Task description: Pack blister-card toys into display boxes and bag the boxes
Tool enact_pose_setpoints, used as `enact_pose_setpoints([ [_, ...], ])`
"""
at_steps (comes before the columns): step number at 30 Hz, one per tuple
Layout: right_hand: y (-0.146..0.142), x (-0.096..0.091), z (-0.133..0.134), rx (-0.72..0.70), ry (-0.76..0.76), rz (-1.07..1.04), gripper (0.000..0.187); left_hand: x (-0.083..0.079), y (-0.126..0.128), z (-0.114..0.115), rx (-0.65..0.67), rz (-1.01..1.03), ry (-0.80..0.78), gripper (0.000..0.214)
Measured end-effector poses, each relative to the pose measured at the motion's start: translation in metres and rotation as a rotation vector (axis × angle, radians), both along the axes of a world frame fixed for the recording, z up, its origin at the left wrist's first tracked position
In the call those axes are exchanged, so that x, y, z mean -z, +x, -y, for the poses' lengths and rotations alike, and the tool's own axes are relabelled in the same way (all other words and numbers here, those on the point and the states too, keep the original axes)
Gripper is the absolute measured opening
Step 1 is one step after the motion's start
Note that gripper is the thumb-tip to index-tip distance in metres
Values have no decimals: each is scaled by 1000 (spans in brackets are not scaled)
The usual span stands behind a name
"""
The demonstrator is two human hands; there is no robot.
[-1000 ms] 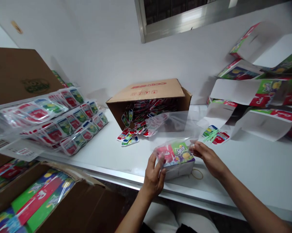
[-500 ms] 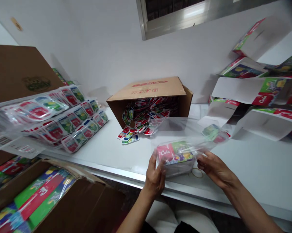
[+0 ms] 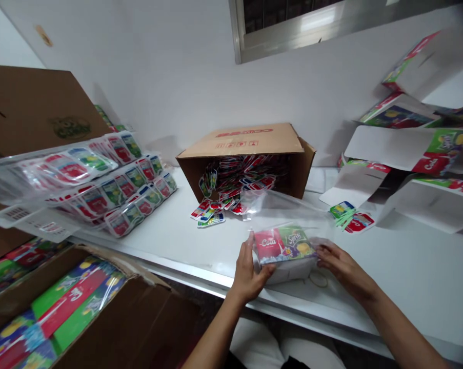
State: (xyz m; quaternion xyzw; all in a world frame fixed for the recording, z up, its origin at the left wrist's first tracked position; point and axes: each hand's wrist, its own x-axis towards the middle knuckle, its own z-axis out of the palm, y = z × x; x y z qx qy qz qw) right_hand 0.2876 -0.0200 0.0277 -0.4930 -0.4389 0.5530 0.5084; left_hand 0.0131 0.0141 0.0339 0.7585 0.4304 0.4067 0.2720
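A small printed carton (image 3: 283, 245), red and green with "Cola" and "Sprite" lettering, lies inside a clear plastic bag (image 3: 283, 205) near the table's front edge. My left hand (image 3: 250, 271) grips the carton's left side through the film, thumb along its front. At the right, my right hand (image 3: 341, 269) pinches the bag's film beside the carton. The upper part of the bag spreads loosely over the table behind the carton. A thin rubber band (image 3: 319, 279) lies under my right hand's fingers. Bottle-shaped packets (image 3: 358, 222) with pale green strips rest beyond that hand.
A cardboard box (image 3: 241, 139) on its side spills packets onto the white table (image 3: 200, 246). Bagged packets (image 3: 112, 192) are stacked at left. An open carton (image 3: 139, 302) of printed boxes stands front left. Open printed boxes (image 3: 393, 146) pile up at right.
The bag's loose film has moved off the packets at right, so they show plainly. The carton's printed face has tilted more toward me. The whole view has shifted slightly.
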Motion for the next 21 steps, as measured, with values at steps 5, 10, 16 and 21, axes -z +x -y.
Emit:
enact_pose_setpoints([
  [5, 16, -10, -18, -221, 305, 203, 125, 3, -1, -2, 34, -34, 75, 86],
  [10, 5, -16, -38, -381, 335, 408, 123, 10, -3, -5, 49, -77, 112, 83],
  [16, 5, 18, -29, -476, 243, 496, 99, 22, -11, 0, 100, -101, 23, 80],
  [21, 7, 10, -27, -273, 310, 497, 123, 10, -5, -5, 58, 208, -70, 118],
])
